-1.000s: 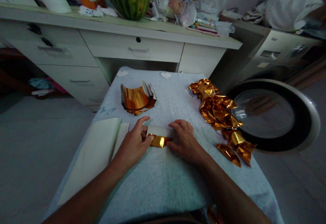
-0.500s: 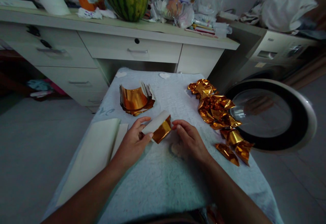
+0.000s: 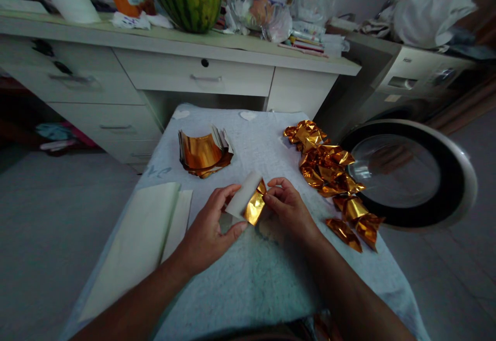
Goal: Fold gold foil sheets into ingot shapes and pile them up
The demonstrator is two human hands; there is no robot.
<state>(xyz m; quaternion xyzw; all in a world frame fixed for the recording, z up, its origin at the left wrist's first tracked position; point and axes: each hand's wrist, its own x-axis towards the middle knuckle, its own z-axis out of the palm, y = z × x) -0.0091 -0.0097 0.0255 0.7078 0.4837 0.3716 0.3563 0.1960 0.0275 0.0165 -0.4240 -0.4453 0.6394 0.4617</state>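
- A small white-and-gold roll of foil paper point(image 3: 247, 199) sits between the two hands, slanting up and away from the left thumb toward the right fingers; its white side lies nearer the left fingers, its shiny gold side nearer the right.
- The left hand point(image 3: 212, 230) curves around the roll's near end, thumb spread well away from the fingers, the thumb tip close to the lower corner; whether these fingers press on the paper I cannot tell.
- The right hand point(image 3: 287, 206) pinches the gold edge at the roll's far right side between thumb and forefinger, the other fingers curled behind.
- Beyond the left fingers stands a curved stack of copper-gold foil sheets with pale backs point(image 3: 202, 151), apart from both hands.
- Past the right fingers, along the right side, runs a heap of crumpled, shiny gold foil pieces point(image 3: 324, 168), its nearest pieces lying just to the right of the right wrist.
- Left of the left fingers lies a long, folded sheet of pale cream paper point(image 3: 134, 243), with a narrower white paper strip point(image 3: 179, 221) along its inner edge.
- Beneath all the fingers spreads the worktop point(image 3: 248, 284), covered in pale blue patterned cloth.
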